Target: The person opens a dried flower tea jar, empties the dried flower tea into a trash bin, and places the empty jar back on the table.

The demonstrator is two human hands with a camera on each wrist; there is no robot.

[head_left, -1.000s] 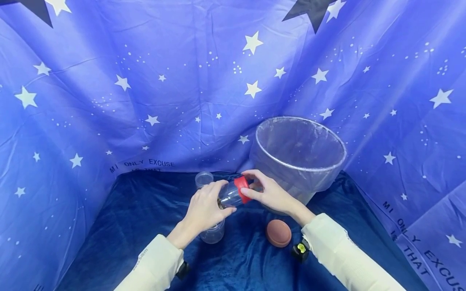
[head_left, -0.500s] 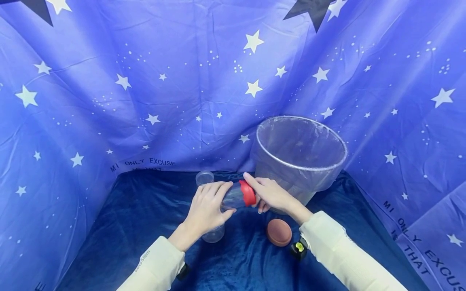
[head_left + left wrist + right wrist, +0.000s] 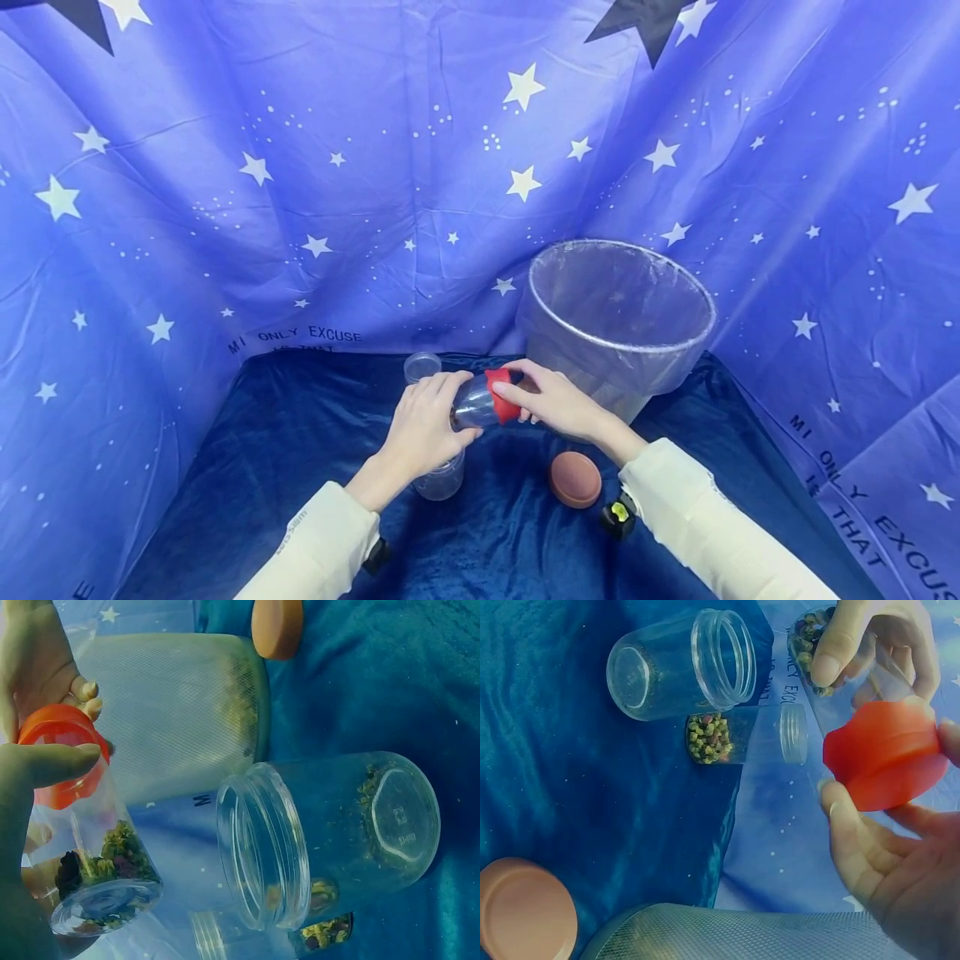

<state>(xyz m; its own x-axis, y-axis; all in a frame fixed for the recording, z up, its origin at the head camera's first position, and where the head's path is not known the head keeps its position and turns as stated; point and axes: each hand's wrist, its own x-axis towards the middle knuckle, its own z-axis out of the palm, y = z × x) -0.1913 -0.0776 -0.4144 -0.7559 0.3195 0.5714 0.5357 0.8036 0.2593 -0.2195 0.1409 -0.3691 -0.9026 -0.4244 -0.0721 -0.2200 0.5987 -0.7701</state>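
A clear jar [image 3: 474, 403] with a red lid [image 3: 502, 395] is held tilted above the cloth. My left hand [image 3: 426, 425] grips its base end, where dried pieces [image 3: 124, 851] lie inside. The fingers and thumb of my right hand [image 3: 558, 404] pinch the red lid [image 3: 885, 754]. Below the left hand stands a wide open jar [image 3: 352, 825] with a few crumbs at its bottom. Beside that, a smaller jar [image 3: 742, 735] holds greenish and reddish dried pieces.
A large mesh bin [image 3: 648, 367] with a plastic liner stands at the back right. A round orange-brown lid [image 3: 575, 480] lies on the dark blue cloth [image 3: 510, 533] near my right wrist. A starry curtain [image 3: 420, 208] hangs behind and at both sides.
My right hand turned off the red lid's side with its thumb raised, then came back to pinch the lid. The jar tipped slightly with it; my left hand kept its grip.
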